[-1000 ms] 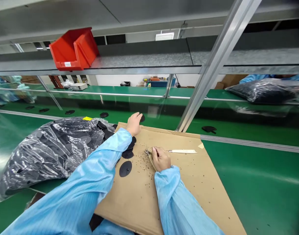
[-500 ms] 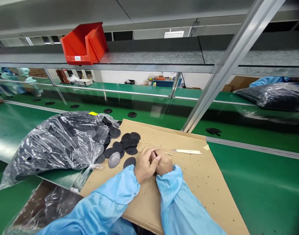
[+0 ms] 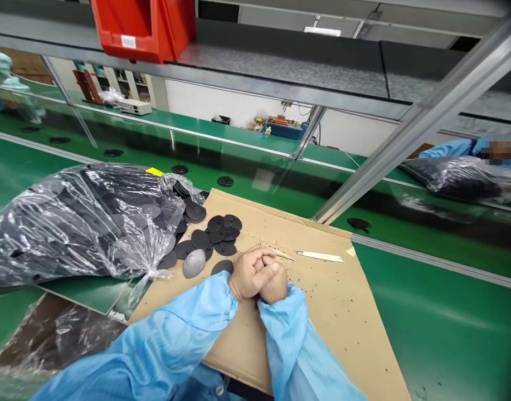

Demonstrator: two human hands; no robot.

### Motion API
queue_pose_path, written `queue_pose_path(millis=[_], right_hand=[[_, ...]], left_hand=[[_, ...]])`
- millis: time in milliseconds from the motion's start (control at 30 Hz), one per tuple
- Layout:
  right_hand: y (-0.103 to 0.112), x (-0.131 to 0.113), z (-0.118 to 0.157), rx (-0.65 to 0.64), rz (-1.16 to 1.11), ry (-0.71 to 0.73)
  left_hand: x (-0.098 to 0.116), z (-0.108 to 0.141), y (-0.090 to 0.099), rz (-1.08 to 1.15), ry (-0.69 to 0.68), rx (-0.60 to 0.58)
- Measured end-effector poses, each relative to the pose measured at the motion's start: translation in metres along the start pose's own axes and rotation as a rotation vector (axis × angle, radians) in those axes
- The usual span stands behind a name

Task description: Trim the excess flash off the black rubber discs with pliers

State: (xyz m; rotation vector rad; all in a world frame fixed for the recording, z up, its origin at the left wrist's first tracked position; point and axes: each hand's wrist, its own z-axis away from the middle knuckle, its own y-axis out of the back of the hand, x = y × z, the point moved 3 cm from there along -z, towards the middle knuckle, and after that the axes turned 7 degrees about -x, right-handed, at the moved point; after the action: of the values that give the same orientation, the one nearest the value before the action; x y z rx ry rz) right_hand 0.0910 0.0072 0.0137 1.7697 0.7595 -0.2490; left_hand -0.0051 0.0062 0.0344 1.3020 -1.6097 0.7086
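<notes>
My left hand (image 3: 252, 272) is closed over the front of my right hand (image 3: 275, 283), and the two are clasped together above a cardboard sheet (image 3: 330, 312). Fingers of the right hand are curled in; whether anything lies inside the clasp is hidden. Just beyond the knuckles lies a thin pale pointed tool (image 3: 283, 255), and right of it a slim white-handled cutter (image 3: 321, 256). Close to the left wrist is a dark oval disc (image 3: 222, 265). Several black oval discs (image 3: 217, 236) are heaped farther left, beside one greyer disc (image 3: 194, 263).
A clear plastic bag (image 3: 79, 223) full of dark discs bulges on the left. Behind the cardboard, black parts (image 3: 225, 181) sit spaced along a green surface. A metal post (image 3: 405, 128) slants up at right. Overhead, a red bin (image 3: 144, 33) stands on a shelf. Another person's blue sleeve (image 3: 447, 148) shows far right.
The camera view has tilted down and shifted, so the bin sits higher in the picture. My hands stay clasped, slightly farther left, and the thin pale tool shows more fully.
</notes>
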Motion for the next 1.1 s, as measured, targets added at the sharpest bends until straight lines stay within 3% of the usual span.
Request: queue_pose_path(millis=[100, 200, 467, 1100], right_hand=[[-0.003, 0.0048, 0.001, -0.03, -0.172, -0.064], [-0.0023, 0.0056, 0.0025, -0.024, -0.314, -0.097], [-0.001, 0.0033, 0.0055, -0.011, -0.368, -0.052], [-0.0005, 0.0042, 0.0043, -0.032, -0.359, -0.043]], left_hand=[[-0.0088, -0.0008, -0.0039, 0.116, 0.185, -0.02], [-0.0126, -0.0015, -0.0057, 0.199, 0.26, -0.05], [-0.0073, -0.0019, -0.0039, 0.297, 0.261, -0.126], [-0.0061, -0.0023, -0.0046, 0.312, 0.307, -0.124]])
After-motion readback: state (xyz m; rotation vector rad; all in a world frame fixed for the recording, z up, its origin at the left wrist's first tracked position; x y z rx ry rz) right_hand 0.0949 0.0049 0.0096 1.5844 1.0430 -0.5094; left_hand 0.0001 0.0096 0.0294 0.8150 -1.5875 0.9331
